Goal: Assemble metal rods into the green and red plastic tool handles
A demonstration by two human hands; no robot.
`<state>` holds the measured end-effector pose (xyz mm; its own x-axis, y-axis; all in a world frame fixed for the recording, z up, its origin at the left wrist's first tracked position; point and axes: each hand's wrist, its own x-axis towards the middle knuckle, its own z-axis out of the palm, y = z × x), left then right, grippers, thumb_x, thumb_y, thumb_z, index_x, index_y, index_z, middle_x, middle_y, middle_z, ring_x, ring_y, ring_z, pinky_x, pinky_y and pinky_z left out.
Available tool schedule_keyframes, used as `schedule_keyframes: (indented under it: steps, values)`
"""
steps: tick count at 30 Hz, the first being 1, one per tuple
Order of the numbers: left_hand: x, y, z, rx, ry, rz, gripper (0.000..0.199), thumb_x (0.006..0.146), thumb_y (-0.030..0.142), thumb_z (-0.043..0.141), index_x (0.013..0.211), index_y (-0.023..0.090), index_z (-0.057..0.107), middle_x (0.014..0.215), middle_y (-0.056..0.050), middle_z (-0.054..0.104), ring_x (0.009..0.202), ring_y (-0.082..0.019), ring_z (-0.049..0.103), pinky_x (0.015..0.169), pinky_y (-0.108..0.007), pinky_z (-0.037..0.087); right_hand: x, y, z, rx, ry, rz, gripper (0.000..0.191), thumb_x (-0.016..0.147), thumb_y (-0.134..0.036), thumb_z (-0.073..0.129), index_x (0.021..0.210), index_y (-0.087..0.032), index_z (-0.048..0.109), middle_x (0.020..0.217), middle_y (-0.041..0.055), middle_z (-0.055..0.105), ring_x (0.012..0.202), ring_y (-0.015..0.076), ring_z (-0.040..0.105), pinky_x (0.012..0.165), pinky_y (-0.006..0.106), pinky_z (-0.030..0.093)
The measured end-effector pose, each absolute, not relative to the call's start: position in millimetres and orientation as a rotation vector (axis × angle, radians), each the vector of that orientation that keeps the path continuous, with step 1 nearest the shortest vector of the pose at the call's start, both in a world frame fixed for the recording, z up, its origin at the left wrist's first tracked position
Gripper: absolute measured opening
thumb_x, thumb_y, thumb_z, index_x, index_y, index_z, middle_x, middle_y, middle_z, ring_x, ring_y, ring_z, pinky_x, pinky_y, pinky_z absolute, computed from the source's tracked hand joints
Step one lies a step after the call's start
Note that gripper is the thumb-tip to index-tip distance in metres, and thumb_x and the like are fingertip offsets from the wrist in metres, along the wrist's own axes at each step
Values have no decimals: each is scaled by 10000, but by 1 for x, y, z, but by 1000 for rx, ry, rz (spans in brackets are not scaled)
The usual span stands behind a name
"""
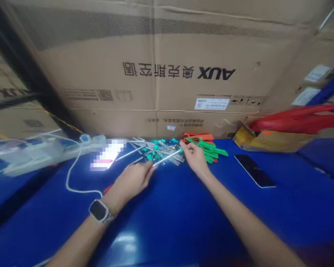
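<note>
Left hand (135, 180): fingers closed, thumb and fingertips pinching the near end of a thin, shiny silver metal rod (167, 158). Right hand (195, 157): fingers curled in, fingertips pinching the rod's far end, at a small teal-green piece (180, 150). Rod sits between the two hands, slanting up from left fingertips to right, raised a bit at the right end. Exact finger contact is blurry.

Just beyond both hands: loose pile of thin silver and clear rods (176, 160) mixed with small teal-green plastic parts (155, 147). Just right of and behind the right hand: stack of long bright-green plastic pieces (211, 149), with flat orange-red plastic pieces (199, 136) beyond them. Farther right of that hand: black-screened smartphone (254, 171) lying flat; past it, a tan cardboard tray (269, 142) with a big glossy red object (300, 120) above it.

Left of and beyond the left hand: brightly lit, pixelated screen (108, 155), white cable (69, 178), white power strips (36, 157). Silver smartwatch (98, 210) on the left wrist; small red item partly hidden behind that wrist. Glossy blue tabletop (169, 222) under everything; large brown cardboard box (169, 44), upside-down AUX print, stands behind the pile.
</note>
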<state>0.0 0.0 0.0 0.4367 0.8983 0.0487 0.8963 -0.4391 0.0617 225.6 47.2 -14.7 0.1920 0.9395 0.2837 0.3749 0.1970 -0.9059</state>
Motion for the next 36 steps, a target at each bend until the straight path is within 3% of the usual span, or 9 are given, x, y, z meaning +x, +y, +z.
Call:
schedule_keyframes:
  steps: [5, 11, 18, 24, 29, 33, 36]
  values:
    - [-1, 2, 1, 2651, 1620, 88, 345, 1040, 355, 279, 951, 182, 565, 865, -98, 720, 819, -289, 710, 710, -371, 491, 236, 46, -12, -1303, -1575, 843, 571, 798, -737, 484, 560, -233, 357, 510, -55, 336, 488, 105, 314, 496, 268, 241]
    - [-2, 1, 2, 2640, 1619, 106, 372, 1044, 368, 264, 943, 175, 566, 833, -96, 709, 796, -290, 705, 710, -377, 492, 233, 45, -14, -1086, -1506, 1045, 516, 789, -708, 568, 664, -220, 459, 597, -36, 492, 527, 112, 427, 519, 249, 352]
    - [4, -2, 3, 2649, 1704, 25, 373, 1046, 368, 256, 1004, 171, 570, 868, -113, 726, 805, -307, 716, 701, -392, 507, 223, 46, -24, -1117, -1316, 1114, 601, 744, -751, 589, 563, -241, 328, 460, -89, 265, 424, 75, 222, 417, 244, 201]
    - [6, -1, 1, 2703, 1714, -2, 351, 1049, 356, 265, 1115, 169, 555, 850, -107, 731, 792, -327, 720, 684, -403, 513, 216, 42, -24, -1088, -1286, 1165, 542, 785, -728, 555, 636, -238, 377, 497, -85, 329, 423, 81, 269, 394, 231, 238]
    - [5, -1, 1, 2716, 1695, 39, 346, 1053, 361, 272, 1159, 184, 550, 869, -95, 738, 802, -317, 724, 675, -381, 505, 213, 40, -21, -1134, -1247, 1177, 444, 836, -603, 555, 648, -232, 399, 492, -87, 340, 415, 78, 266, 387, 214, 235]
    - [5, -1, 1, 2733, 1706, 52, 340, 1052, 355, 276, 1131, 192, 565, 878, -90, 736, 797, -303, 722, 667, -361, 496, 217, 38, -12, -1227, -1164, 1356, 463, 868, -511, 522, 556, -246, 306, 414, -92, 265, 376, 73, 210, 384, 224, 159]
    - [4, 0, 2, 2727, 1705, 52, 341, 1050, 358, 282, 1119, 196, 574, 875, -86, 732, 791, -284, 718, 658, -340, 488, 226, 40, -6, -1337, -1210, 1420, 535, 870, -550, 504, 521, -257, 224, 408, -90, 221, 381, 70, 175, 407, 237, 128]
